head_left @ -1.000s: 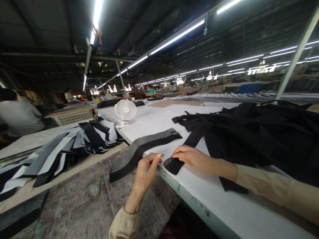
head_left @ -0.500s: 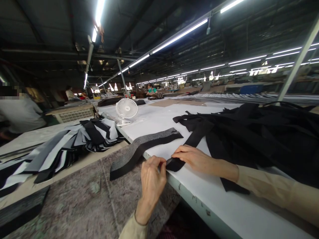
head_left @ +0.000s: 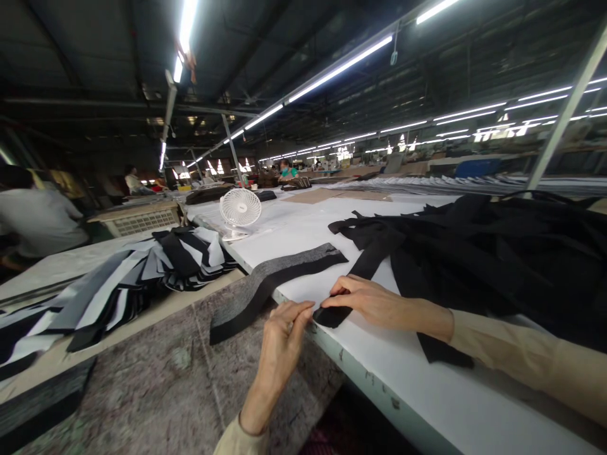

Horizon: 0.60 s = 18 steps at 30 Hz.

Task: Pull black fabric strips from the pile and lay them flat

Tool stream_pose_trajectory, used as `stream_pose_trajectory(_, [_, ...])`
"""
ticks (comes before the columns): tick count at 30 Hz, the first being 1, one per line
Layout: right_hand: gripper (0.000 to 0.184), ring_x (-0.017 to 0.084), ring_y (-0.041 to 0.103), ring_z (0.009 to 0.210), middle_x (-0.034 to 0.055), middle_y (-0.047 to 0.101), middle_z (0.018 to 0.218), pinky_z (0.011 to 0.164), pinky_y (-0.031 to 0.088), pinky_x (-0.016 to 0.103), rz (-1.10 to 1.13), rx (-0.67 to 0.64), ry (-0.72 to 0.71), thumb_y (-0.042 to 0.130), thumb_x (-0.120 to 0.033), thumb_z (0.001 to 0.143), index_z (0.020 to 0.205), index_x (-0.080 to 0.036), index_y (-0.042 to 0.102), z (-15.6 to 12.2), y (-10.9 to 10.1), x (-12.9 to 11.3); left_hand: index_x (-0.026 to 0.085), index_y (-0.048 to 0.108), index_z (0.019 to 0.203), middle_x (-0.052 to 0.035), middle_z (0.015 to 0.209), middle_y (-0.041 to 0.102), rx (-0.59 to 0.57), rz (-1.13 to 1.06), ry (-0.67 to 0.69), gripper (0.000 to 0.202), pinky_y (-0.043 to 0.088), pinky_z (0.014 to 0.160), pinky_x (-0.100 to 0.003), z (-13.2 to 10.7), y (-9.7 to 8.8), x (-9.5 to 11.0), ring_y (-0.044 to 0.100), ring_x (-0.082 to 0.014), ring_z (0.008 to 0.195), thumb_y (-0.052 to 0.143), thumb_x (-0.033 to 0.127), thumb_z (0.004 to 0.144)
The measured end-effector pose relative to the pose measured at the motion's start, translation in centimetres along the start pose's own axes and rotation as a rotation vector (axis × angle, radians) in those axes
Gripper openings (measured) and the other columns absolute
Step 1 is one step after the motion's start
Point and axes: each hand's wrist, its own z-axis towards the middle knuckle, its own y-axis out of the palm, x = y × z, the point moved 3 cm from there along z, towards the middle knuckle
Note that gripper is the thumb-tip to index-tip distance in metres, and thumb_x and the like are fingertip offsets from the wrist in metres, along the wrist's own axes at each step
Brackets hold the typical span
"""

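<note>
My right hand (head_left: 374, 302) lies on the near end of a black fabric strip (head_left: 367, 265) on the white table (head_left: 403, 373), fingers pressed down on it, thumb tucked under. My left hand (head_left: 282, 344) sits just left of that end at the table's edge, fingers curled with thumb and forefinger pinched together close to the strip's tip. Whether it grips the tip I cannot make out. A grey and black strip (head_left: 270, 281) lies across the table edge just beyond my left hand.
A big heap of black fabric pieces (head_left: 497, 253) fills the table's right. A small white fan (head_left: 241, 210) stands farther back. Stacked grey, white and black pieces (head_left: 142, 272) lie left on a felt-covered bench (head_left: 156, 385). A person in white (head_left: 38, 218) is at far left.
My left hand moved right to the strip's tip and pinched at it, then drew back slightly. My right hand stayed on the strip and the strip's end shifted a little.
</note>
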Motion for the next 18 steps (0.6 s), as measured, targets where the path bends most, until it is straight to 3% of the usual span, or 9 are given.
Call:
stream_pose_trajectory(4, [0.064, 0.018, 0.049, 0.096, 0.0070, 0.053, 0.104, 0.085, 0.044, 0.031, 0.010, 0.003, 0.011, 0.036, 0.008, 0.073, 0.122, -0.027, 0.059, 0.0, 0.1, 0.0, 0.019, 0.064, 0.090, -0.0005, 0.076, 0.061, 0.046, -0.115, -0.145, 0.020, 0.041, 0.073, -0.029, -0.2, -0.2, -0.6, 0.053, -0.0159, 0.073, 0.054, 0.036, 0.085])
stream_pose_trajectory(8, [0.065, 0.018, 0.048, 0.098, 0.0076, 0.052, 0.105, 0.086, 0.043, 0.031, 0.013, 0.005, 0.013, 0.036, 0.008, 0.072, 0.123, -0.025, 0.059, 0.0, 0.0, 0.0, 0.019, 0.062, 0.082, 0.0010, 0.070, 0.057, 0.032, -0.022, -0.156, 0.009, 0.039, 0.070, -0.030, -0.3, 0.6, 0.2, 0.050, -0.0149, 0.066, 0.055, 0.025, 0.082])
stream_pose_trajectory(11, [0.065, 0.018, 0.047, 0.100, 0.0076, 0.052, 0.105, 0.087, 0.043, 0.031, 0.012, -0.006, 0.009, 0.036, 0.009, 0.072, 0.124, -0.025, 0.058, 0.0, 0.0, 0.0, 0.020, 0.061, 0.076, 0.0005, 0.072, 0.059, 0.022, 0.105, -0.094, 0.014, 0.037, 0.073, -0.031, -0.4, 0.9, 0.6, 0.052, -0.0153, 0.069, 0.049, 0.018, 0.083])
stream_pose_trajectory(18, [0.065, 0.018, 0.046, 0.099, 0.0076, 0.050, 0.105, 0.088, 0.042, 0.032, -0.031, -0.032, -0.002, 0.035, 0.009, 0.075, 0.125, -0.026, 0.056, 0.0, 0.0, 0.0, 0.019, 0.061, 0.080, -0.0016, 0.075, 0.060, 0.026, 0.345, 0.128, 0.022, 0.033, 0.072, -0.033, -0.8, 0.8, 1.0, 0.052, -0.0170, 0.075, 0.042, 0.017, 0.091])
